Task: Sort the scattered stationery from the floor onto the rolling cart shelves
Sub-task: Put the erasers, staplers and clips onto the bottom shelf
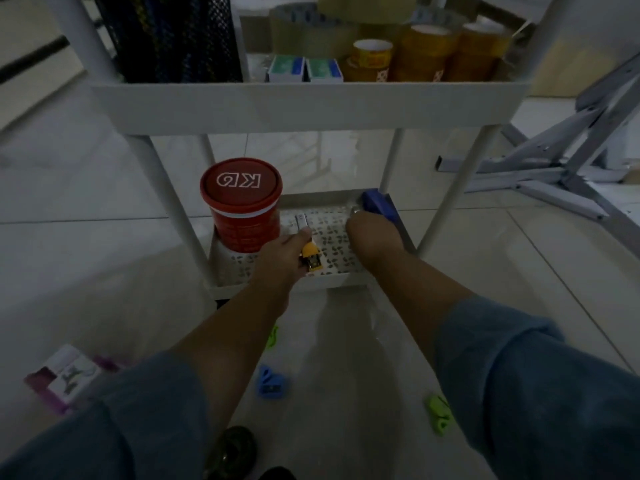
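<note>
Scene: A person in rolled blue sleeves point(540, 375) reaches with both hands into the bottom shelf point(334, 239) of a white rolling cart point(311, 102) standing on a pale tiled floor point(86, 271), centre of the frame.
Left hand: The left hand point(282, 252) is curled around a yellow-and-silver tool point(310, 255), thumb laid along its silver bar, holding it just above the perforated shelf floor at mid-shelf.
Right hand: The right hand point(372, 237) lies knuckles-up at the right end of the same shelf, up against a blue stapler point(379, 205). Its fingers are hidden behind the back of the hand, so it cannot be told whether it grips the stapler.
Bottom shelf, left: A red tub point(240, 206) with a white-lettered lid stands upright in the left corner, just beside the left hand.
Upper shelf: A black mesh holder point(166, 36) fills the left side; 2 small green-and-blue boxes point(304, 69) sit side by side at the centre; several tape rolls point(420, 50) are stacked to the right.
Floor, lower frame: A blue sharpener point(272, 382) lies between the forearms, a small green piece point(273, 336) above it, another green piece point(438, 412) at lower right, a purple-and-white box point(65, 375) at lower left, and a dark roll point(230, 448) at the bottom edge.
Right edge: A grey folded metal frame point(554, 161) lies on the floor.
</note>
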{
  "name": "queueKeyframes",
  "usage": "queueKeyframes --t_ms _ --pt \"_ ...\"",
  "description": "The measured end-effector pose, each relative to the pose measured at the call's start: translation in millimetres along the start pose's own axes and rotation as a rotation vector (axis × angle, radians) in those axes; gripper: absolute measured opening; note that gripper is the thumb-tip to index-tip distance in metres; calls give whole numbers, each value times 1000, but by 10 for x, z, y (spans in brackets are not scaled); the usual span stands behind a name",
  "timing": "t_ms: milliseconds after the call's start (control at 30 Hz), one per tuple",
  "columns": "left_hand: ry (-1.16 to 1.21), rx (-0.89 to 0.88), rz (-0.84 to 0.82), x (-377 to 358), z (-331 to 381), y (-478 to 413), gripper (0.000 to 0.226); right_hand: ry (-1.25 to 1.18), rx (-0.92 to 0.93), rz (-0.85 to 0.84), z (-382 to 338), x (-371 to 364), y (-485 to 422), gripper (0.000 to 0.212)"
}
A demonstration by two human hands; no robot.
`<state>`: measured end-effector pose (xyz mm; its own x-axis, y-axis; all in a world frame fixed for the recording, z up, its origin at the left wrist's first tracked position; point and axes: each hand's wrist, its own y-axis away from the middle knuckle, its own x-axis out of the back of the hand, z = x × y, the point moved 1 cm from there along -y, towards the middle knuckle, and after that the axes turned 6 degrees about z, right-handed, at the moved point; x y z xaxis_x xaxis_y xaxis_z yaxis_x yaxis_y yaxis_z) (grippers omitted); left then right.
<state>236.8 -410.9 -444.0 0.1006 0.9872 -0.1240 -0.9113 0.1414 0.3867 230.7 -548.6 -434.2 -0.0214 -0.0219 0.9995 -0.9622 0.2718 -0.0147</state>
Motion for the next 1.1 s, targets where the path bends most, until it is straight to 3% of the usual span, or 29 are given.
queueKeyframes --t_ms 300,500,567,667,700,767,833,867,900,1000,1100 --pt "29 42 8 -25 -25 54 18 401 164 23 133 -112 -187 30" --pt "26 22 -1 -35 -35 86 25 232 61 10 169 -105 -152 35" --pt "25 28 -5 -49 -17 110 17 -45 72 150 124 -83 45 40" --pt "78 83 -9 -106 34 141 21 -483 167 560 174 -37 658 35" --pt "96 107 -2 -134 31 119 25 -558 135 715 269 -72 885 34" --pt "115 146 6 -222 40 85 23 -639 -54 833 552 -226 1199 31" --pt "84 138 -1 -371 24 35 17 -680 -302 759 870 -434 1331 29" --pt "56 138 1 -458 13 -3 28 -673 -387 648 1002 -537 1335 31" --pt "18 139 18 -541 3 -40 34 -629 -424 493 1101 -630 1319 36" --pt "-82 124 91 -774 13 -202 20 -371 -433 68 1236 -881 1303 52" --pt "-152 135 149 -976 32 -400 15 -269 -434 21 1247 -1038 1319 58"
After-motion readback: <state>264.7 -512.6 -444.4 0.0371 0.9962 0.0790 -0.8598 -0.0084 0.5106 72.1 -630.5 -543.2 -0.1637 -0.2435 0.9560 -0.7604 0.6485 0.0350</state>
